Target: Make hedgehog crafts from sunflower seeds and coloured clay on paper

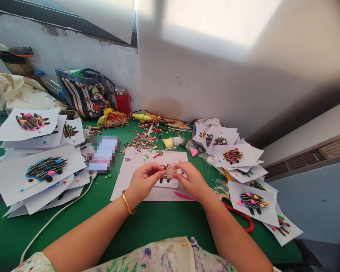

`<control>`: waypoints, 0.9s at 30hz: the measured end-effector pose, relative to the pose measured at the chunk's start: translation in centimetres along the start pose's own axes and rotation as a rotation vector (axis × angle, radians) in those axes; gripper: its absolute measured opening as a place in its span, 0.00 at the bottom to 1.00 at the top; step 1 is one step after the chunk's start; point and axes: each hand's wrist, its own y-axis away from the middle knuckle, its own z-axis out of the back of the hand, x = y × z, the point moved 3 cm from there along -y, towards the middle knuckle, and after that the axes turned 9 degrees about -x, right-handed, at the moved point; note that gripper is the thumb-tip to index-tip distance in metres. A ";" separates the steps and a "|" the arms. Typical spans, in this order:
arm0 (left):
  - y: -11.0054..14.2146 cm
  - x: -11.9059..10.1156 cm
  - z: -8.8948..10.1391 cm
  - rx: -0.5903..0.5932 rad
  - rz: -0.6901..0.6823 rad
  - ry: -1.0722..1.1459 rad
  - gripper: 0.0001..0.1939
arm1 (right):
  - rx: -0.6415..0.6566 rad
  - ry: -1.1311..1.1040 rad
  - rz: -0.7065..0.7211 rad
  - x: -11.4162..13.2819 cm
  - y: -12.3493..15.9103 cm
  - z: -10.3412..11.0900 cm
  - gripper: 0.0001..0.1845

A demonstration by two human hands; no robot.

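Note:
My left hand (pixel 146 180), with a gold bangle at the wrist, pinches at the left side of a small clear plastic bag (pixel 170 172). Opposite it, the thumb and forefinger of my right hand (pixel 193 181) grip the same bag. Directly below my fingers lies a white card (pixel 173 184) with a partly hidden dark seed figure on it. That card rests on a larger white sheet (pixel 121 185). A flat pink tool (pixel 184 195) sticks out from beneath my right hand. Small bits of coloured clay (pixel 158 154) dot the sheet's upper part.
Seed-picture cards are piled at left (pixel 8 181) and right (pixel 223 155). A phone (pixel 104 153) trails a white cable (pixel 58 213). Loose seeds (pixel 141 140), bagged clay (pixel 168 142), a striped bag (pixel 79 94) and a red bottle (pixel 122 102) stand farther back. Red-handled scissors (pixel 248 223) lie right.

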 end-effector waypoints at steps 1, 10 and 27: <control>0.0 -0.2 0.1 -0.013 -0.055 -0.045 0.10 | 0.010 -0.016 0.008 0.4 0.0 -0.3 0.08; 0.4 -0.4 0.2 -0.020 -0.323 -0.282 0.04 | 0.044 -0.102 0.004 1.3 0.4 -1.4 0.08; 1.0 -1.0 -0.1 0.070 -0.790 -0.586 0.05 | 0.056 -0.264 -0.159 0.2 0.6 -1.3 0.17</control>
